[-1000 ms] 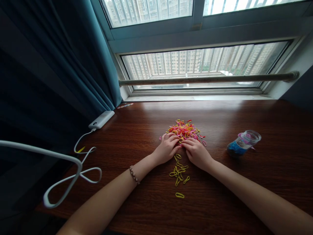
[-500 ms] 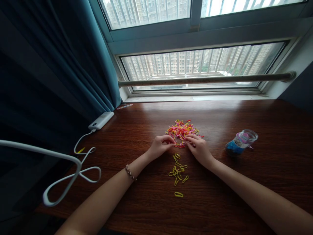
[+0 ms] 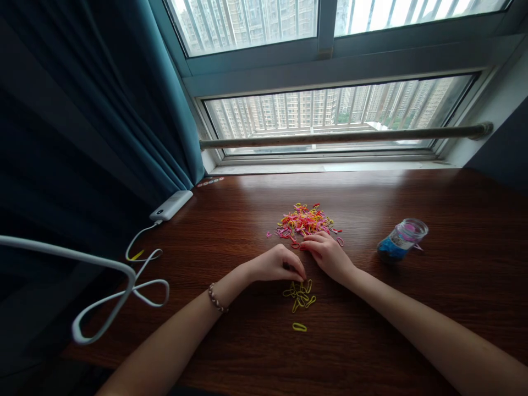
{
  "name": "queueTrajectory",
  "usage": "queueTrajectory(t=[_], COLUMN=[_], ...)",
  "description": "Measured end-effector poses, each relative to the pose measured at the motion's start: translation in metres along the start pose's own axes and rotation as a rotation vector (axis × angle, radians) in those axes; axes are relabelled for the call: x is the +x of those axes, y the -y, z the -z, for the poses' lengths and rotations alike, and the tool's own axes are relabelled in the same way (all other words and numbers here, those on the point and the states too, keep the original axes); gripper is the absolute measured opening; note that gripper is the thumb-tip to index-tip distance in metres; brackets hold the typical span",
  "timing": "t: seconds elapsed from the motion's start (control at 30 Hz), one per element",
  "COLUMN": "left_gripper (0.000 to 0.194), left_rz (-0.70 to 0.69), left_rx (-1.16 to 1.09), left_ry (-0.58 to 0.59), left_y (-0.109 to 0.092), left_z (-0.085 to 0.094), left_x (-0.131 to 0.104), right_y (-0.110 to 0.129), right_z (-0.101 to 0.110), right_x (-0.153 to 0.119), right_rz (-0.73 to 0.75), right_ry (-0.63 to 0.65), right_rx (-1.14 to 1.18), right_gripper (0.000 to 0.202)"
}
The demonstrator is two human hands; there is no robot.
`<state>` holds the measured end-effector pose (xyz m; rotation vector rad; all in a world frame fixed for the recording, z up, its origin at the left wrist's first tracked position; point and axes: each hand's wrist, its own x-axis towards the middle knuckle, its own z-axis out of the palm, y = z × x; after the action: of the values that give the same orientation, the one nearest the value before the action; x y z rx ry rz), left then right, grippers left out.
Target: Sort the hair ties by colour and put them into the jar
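A heap of small pink, red, orange and yellow bands (image 3: 305, 220) lies on the dark wooden table. Nearer to me is a loose group of yellow-green bands (image 3: 300, 297), with a single yellow band (image 3: 299, 326) below it. My left hand (image 3: 282, 265) is at the top edge of the yellow group, thumb and fingers pinched; what is between the fingertips is too small to make out. My right hand (image 3: 328, 254) rests at the near edge of the heap, its fingers close together by some red bands and its fingertips partly hidden.
On the right a glass jar (image 3: 402, 240) with a blue label leans on the table (image 3: 462, 275). At the left are a white power bank (image 3: 171, 205) and its looping white cable (image 3: 111, 268). A window with a metal rail (image 3: 346, 137) stands behind.
My left hand has moved from the heap down toward me, to the yellow bands. My right hand has shifted slightly left. Some pink and red bands at the heap's near edge are more spread out.
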<state>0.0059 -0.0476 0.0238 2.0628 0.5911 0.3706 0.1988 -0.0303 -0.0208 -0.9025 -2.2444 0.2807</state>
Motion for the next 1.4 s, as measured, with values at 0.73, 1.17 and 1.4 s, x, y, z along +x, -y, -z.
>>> queueTrajectory(t=[0.73,1.17,1.4], left_gripper=[0.024,0.012,0.009], left_rz=[0.094,0.036,0.055], left_rx=[0.837,0.800,0.609], left_ry=[-0.572,-0.736,-0.863], left_y=[0.072,0.073,0.059], left_z=[0.043,0.046,0.043], left_x=[-0.016,-0.017,-0.016], right_y=[0.006,0.052,0.023], right_z=[0.003,0.009,0.011], right_x=[-0.002,-0.012,-0.005], right_rz=[-0.121,0.589,0.114], right_ry=[-0.208,0.164,-0.137], right_rx=[-0.009,-0.082,0.094], right_gripper=[0.009,0.017,0.020])
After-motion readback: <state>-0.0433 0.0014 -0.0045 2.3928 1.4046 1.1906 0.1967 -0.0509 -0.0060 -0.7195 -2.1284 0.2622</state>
